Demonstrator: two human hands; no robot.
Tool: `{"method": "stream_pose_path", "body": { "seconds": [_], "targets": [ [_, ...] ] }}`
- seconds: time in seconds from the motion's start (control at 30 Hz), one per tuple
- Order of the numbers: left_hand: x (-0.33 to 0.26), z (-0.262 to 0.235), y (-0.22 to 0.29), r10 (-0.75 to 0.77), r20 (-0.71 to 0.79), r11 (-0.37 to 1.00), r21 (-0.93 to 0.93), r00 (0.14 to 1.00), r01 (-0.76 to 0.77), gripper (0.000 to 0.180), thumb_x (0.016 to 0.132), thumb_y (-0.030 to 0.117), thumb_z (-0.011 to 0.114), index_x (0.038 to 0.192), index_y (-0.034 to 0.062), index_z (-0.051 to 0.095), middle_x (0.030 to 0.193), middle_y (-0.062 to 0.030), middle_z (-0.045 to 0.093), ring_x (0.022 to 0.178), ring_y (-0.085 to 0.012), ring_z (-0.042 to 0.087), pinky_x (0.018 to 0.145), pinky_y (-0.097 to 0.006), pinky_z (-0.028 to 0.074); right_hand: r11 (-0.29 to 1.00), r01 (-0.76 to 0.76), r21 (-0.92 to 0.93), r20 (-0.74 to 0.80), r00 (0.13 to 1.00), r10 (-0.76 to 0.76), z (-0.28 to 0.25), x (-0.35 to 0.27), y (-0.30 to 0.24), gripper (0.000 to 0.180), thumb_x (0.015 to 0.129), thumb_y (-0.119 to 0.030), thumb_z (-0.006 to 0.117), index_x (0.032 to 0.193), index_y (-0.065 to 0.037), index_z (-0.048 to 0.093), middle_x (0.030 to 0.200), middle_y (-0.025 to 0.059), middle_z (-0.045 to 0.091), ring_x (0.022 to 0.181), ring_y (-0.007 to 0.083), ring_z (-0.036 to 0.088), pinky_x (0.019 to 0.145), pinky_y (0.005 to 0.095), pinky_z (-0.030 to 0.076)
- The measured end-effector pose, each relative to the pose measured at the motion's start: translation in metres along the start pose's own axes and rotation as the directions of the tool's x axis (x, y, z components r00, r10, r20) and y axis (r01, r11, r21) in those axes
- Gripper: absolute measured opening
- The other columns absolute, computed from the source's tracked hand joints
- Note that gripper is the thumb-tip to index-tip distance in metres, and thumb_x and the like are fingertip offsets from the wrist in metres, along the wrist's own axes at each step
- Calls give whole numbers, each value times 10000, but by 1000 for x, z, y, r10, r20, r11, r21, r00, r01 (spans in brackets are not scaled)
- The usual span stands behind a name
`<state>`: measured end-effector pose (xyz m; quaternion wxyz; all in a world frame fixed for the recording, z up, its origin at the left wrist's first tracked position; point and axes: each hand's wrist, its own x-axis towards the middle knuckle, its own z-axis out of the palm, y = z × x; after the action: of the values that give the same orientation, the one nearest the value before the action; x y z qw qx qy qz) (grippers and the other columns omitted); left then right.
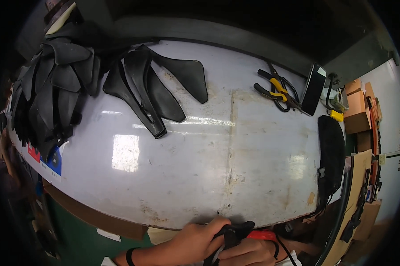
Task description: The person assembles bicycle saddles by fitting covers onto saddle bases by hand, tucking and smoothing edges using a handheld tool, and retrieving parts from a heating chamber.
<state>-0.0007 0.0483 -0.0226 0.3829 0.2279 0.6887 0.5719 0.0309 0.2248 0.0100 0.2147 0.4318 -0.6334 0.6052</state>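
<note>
Our left hand (204, 239) and right hand (249, 252) grasp a black piece (239, 228) by the near edge of the surface (266, 177), seemingly steadying it.

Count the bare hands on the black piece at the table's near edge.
2: the left hand and, just right of it, the right hand, both at the black piece. Some fingers are hidden.

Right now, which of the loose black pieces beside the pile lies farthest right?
The black piece whose wide end sits nearest the pliers; the other pieces end further left.
</note>
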Motion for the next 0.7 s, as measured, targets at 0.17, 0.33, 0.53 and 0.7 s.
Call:
{"method": "stream_pose_path", "body": {
  "seconds": [0.17, 0.33, 0.53, 0.7],
  "targets": [
    [1, -1, -3, 27, 37, 1000, -5, 999, -27, 254, 996, 139, 593, 1233, 56, 555, 939, -265, 668, 840, -487, 662, 690, -493, 535, 965, -159, 210, 33, 987, 156, -15, 15, 10, 202, 899, -98, 794, 783, 2, 662, 690, 107, 654, 578, 241, 637, 604, 369, 584],
    [1, -10, -4, 55, 75, 998, -40, 996, -52, 273, 1024, 171, 575, 1257, 34, 535, 955, -254, 668, 814, -486, 671, 669, -490, 534, 960, -165, 225, -403, 882, 246, 11, 4, 10, 212, 921, -102, 780, 793, 3, 646, 710, 99, 660, 574, 222, 644, 551, 378, 576],
    [0, -6, -3, 84, 15, 996, -26, 996, -84, 262, 1017, 125, 594, 1258, 36, 541, 908, -249, 657, 772, -458, 680, 645, -475, 525, 996, 5, 92, -216, 976, 15, 7, -11, -5, 213, 906, -127, 804, 837, -4, 644, 731, 93, 649, 648, 236, 659, 625, 394, 590],
    [-2, -10, -5, 86, 12, 996, 7, 996, -86, 263, 1025, 120, 588, 1267, 25, 548, 869, -250, 654, 759, -450, 683, 642, -460, 528, 997, -70, -44, -128, 990, 64, 4, -12, 2, 230, 908, -162, 809, 884, -1, 647, 779, 105, 666, 653, 245, 662, 636, 394, 596]
  ]
}}
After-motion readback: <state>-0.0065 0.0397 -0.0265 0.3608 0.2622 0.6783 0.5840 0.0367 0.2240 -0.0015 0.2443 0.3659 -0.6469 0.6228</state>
